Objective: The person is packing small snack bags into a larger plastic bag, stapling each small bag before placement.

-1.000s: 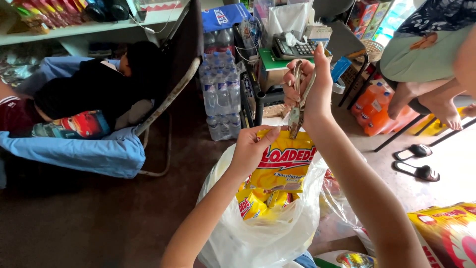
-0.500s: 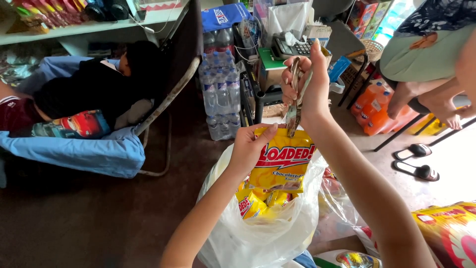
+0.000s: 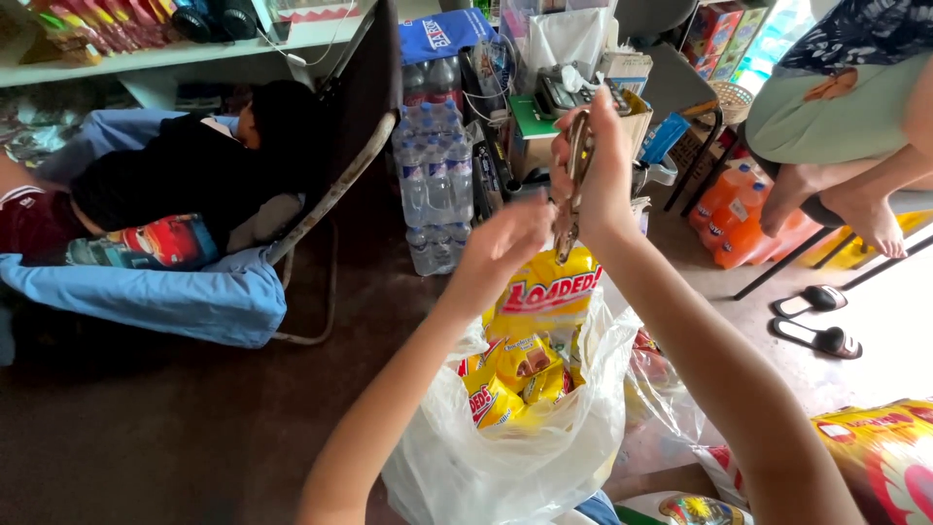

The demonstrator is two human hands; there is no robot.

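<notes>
My right hand (image 3: 601,170) is raised and gripping a pair of scissors (image 3: 573,185), whose blades point down at the top of a yellow snack packet (image 3: 550,290). Just left of the blades, my left hand (image 3: 503,245) pinches that packet's top edge and holds it up. The packet hangs as a strip with more yellow packets (image 3: 515,374) below it, inside an open white plastic bag (image 3: 505,467) on the floor in front of me.
A shrink-wrapped pack of water bottles (image 3: 433,185) stands behind the bag. To the left, a person in black lies on a blue folding cot (image 3: 185,297). On the right are orange drink bottles (image 3: 737,209), sandals (image 3: 818,321), a seated person (image 3: 846,107) and a large snack bag (image 3: 889,457).
My left hand has lifted the packet's top a little higher, closer to the scissors. My right hand has stayed almost in place.
</notes>
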